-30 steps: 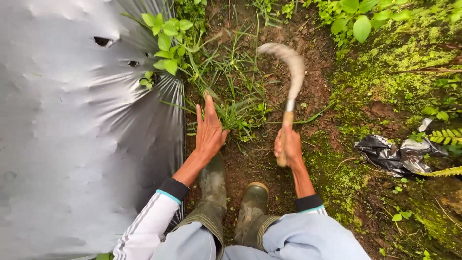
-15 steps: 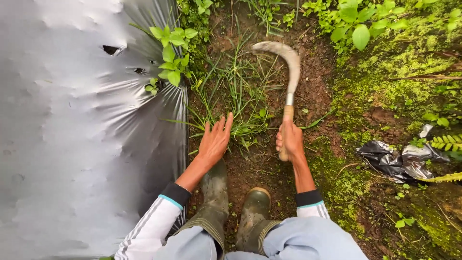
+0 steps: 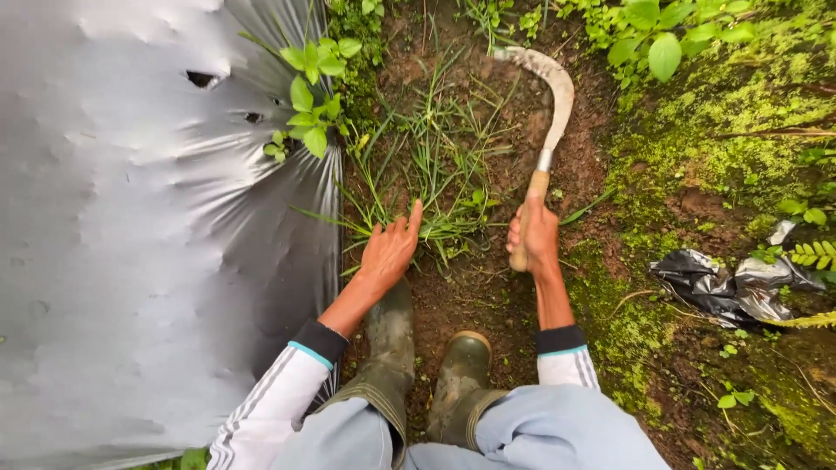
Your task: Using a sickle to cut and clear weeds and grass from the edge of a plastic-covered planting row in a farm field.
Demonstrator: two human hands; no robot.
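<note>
Seen from above: a tuft of grass (image 3: 427,174) in a strip of brown soil (image 3: 488,296), taken here as landmark.

Left hand (image 3: 389,251) at the near edge of the grass, palm down, fingers (image 3: 414,218) a little spread and stretched forward, tips touching the lowest blades. No grip on anything; nothing pinched.

Right hand (image 3: 535,237) just to the right of the grass, fingers wrapped tight around the wooden handle of a sickle (image 3: 547,113). Handle upright in the fist; curved, rusty blade arching above the right side of the grass, point turned left, over the far end of the tuft. Blade apart from the grass, not touching as far as visible.

Left of the grass, close beside: a large silver plastic sheet (image 3: 131,244), wrinkled, with two small holes, and a leafy green plant (image 3: 313,87) at its edge.

Below the grass, near the hands: two muddy rubber boots (image 3: 435,365) side by side on the soil.

Right of the grass, well apart: mossy ground (image 3: 714,148) and a crumpled piece of black plastic (image 3: 723,283).
</note>
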